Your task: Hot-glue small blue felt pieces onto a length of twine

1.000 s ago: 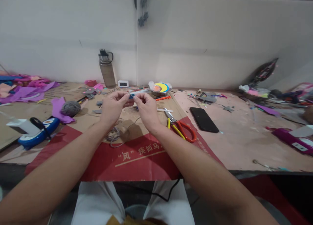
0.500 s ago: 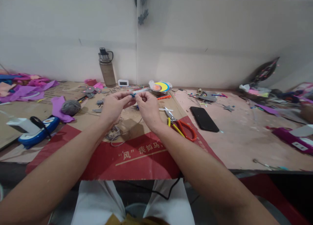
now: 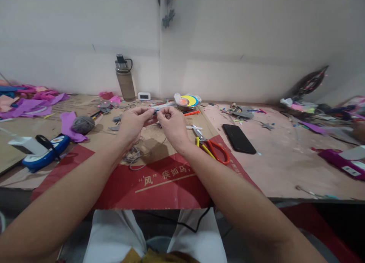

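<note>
A small blue piece (image 3: pixel 156 111) is pinched between the fingertips of both hands, above the middle of a cluttered surface (image 3: pixel 273 156); it is mostly hidden by the fingers. The left hand (image 3: pixel 134 122) has its thumb and forefinger closed on one side of the piece; the right hand (image 3: pixel 172 124) is closed on the other side, the two hands nearly meeting. Below them, a loose tangle of grey yarn (image 3: pixel 132 155) lies on a brown and red cardboard sheet (image 3: pixel 168 194) printed with Chinese characters; just beside the right wrist are red-handled scissors (image 3: pixel 218 150), yellow handles (image 3: pixel 207 149) and a white stick (image 3: pixel 194 128). Behind the hands stand a bottle (image 3: pixel 125 82) with a dark cap, a small white digital clock (image 3: pixel 144 96) and a metal bowl (image 3: pixel 186 107) holding a yellow and blue disc (image 3: pixel 191 100); to the right lies a black phone (image 3: pixel 238 139); to the left, a ball of grey yarn (image 3: pixel 82 124) rests against purple felt (image 3: pixel 68 124), near a blue glue gun or similar device (image 3: pixel 47 154).
</note>
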`<state>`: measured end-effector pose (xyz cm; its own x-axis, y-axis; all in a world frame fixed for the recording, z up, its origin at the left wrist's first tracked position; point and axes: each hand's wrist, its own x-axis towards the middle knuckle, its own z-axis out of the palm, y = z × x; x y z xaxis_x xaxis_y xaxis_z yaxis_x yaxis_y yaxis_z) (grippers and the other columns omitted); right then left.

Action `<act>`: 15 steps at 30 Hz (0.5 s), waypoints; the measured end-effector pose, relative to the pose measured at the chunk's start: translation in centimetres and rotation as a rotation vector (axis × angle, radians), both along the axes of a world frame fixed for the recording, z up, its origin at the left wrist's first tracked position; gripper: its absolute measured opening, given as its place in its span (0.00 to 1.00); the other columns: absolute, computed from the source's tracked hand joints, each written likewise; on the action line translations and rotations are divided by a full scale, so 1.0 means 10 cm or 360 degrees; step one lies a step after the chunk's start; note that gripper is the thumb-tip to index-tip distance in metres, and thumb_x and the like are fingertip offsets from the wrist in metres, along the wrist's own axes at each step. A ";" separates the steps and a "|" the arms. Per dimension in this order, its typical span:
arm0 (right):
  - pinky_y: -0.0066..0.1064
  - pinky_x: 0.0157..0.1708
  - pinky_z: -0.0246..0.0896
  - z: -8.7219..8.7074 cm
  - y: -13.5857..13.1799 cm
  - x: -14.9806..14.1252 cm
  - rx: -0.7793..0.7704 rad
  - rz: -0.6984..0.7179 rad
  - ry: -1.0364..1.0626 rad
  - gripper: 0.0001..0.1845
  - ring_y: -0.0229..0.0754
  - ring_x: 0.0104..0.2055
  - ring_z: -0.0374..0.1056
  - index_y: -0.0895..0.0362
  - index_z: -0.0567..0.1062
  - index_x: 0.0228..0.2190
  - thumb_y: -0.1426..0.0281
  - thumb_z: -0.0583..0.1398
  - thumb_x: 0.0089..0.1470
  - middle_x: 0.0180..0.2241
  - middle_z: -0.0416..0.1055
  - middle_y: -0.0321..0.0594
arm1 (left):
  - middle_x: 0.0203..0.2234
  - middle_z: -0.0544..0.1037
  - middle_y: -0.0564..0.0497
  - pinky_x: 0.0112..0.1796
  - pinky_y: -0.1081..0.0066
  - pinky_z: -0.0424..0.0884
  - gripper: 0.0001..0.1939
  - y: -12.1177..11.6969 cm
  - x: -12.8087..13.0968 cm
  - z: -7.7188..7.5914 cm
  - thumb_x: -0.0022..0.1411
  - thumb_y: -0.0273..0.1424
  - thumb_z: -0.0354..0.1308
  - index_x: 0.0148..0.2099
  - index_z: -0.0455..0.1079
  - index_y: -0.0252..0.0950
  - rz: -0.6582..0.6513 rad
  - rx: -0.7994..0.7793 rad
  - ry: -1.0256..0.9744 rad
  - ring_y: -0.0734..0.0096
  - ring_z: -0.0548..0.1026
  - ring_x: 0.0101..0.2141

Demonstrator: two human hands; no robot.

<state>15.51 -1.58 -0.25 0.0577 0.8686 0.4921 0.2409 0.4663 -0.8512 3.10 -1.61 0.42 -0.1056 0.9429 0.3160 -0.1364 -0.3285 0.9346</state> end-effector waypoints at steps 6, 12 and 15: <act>0.30 0.33 0.56 0.00 -0.02 0.00 0.0010 0.0123 0.0044 0.09 0.35 0.28 0.62 0.57 0.72 0.26 0.67 0.57 0.55 0.26 0.69 0.35 | 0.25 0.78 0.49 0.38 0.65 0.78 0.08 0.01 -0.01 -0.01 0.52 0.32 0.66 0.27 0.72 0.34 0.0024 0.0017 0.0036 0.71 0.78 0.28; 0.30 0.33 0.56 0.00 -0.02 0.03 0.0018 0.0123 0.0015 0.09 0.35 0.28 0.62 0.57 0.72 0.26 0.67 0.57 0.56 0.25 0.69 0.35 | 0.23 0.78 0.51 0.35 0.67 0.78 0.08 -0.02 -0.01 0.01 0.51 0.32 0.66 0.28 0.72 0.33 0.0094 0.0056 0.0137 0.74 0.77 0.24; 0.30 0.33 0.55 0.01 -0.02 0.03 -0.0001 0.0131 0.0013 0.09 0.34 0.27 0.61 0.57 0.71 0.26 0.67 0.58 0.56 0.25 0.70 0.34 | 0.23 0.77 0.51 0.34 0.68 0.78 0.08 -0.03 -0.01 0.01 0.51 0.32 0.66 0.29 0.72 0.33 0.0146 0.0093 0.0227 0.74 0.76 0.24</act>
<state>15.84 -1.75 -0.19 -0.0097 0.8709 0.4914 0.1948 0.4836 -0.8533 2.97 -1.92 0.57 -0.1406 0.9110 0.3878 0.0295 -0.3877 0.9213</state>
